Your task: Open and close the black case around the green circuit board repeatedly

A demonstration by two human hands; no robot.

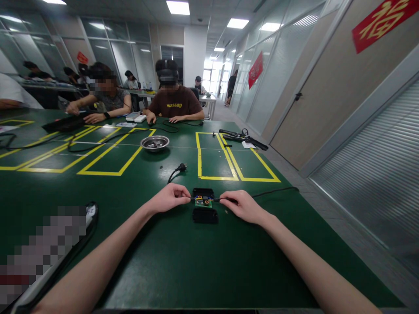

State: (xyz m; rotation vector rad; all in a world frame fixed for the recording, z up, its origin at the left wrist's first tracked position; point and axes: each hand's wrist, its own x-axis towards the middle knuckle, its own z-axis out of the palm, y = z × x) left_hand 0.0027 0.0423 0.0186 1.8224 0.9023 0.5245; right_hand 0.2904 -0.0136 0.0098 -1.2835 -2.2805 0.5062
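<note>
The left hand [168, 197] and the right hand [244, 205] rest on the green tabletop [183, 261], with the forearms stretched forward from the near edge. A small green circuit board [203, 202] lies between the hands.

The left hand's fingers are closed in a pinch on the plug cable [173, 173] where it meets the board's left end. This cable runs away from the person to a plug [182, 166]. The right hand's fingers are curled shut on the black cable [278, 190] at the board's right end, and that cable runs off to the right.

One black case half [205, 215] lies just in front of the board. A second case half [203, 192] lies just behind it.

Farther out, a metal bowl [155, 142] stands among yellow tape outlines [199, 157]. Black tools [244, 138] lie to the right. Two people [175, 107] sit at the far edge.
</note>
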